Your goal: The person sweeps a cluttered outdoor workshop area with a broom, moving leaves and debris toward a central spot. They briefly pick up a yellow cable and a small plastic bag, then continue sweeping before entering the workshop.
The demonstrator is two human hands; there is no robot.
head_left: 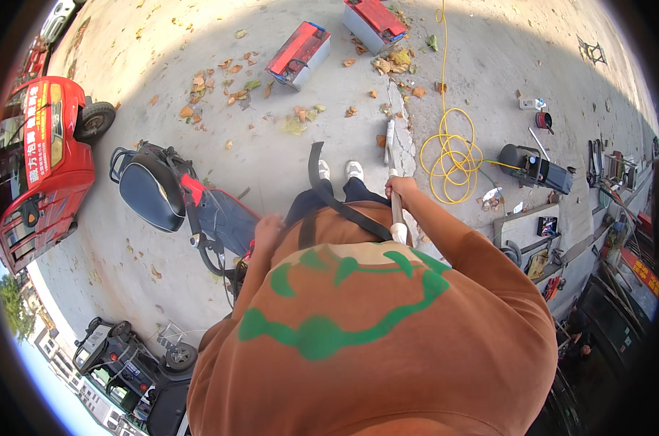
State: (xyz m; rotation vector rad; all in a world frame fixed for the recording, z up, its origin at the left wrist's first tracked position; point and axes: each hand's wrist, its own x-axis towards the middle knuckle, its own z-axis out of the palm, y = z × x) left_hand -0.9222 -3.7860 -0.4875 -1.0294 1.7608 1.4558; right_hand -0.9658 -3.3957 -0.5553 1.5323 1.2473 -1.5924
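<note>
My right hand is wrapped around a long pale metal pole with white parts at its ends. The pole runs from close against my body out past my right shoe. In front of my waist, on its right, my left hand is smeared by motion, so its fingers do not show. It is nearest to the front of a scooter with a black seat and a dark footboard. A black strap curves across my lap and sticks up between my legs, close to the pole.
Two grey boxes with red tops sit ahead among dry leaves. To the right lie a coiled yellow hose and a black machine. A red van stands left; a dark three-wheeled vehicle is behind it.
</note>
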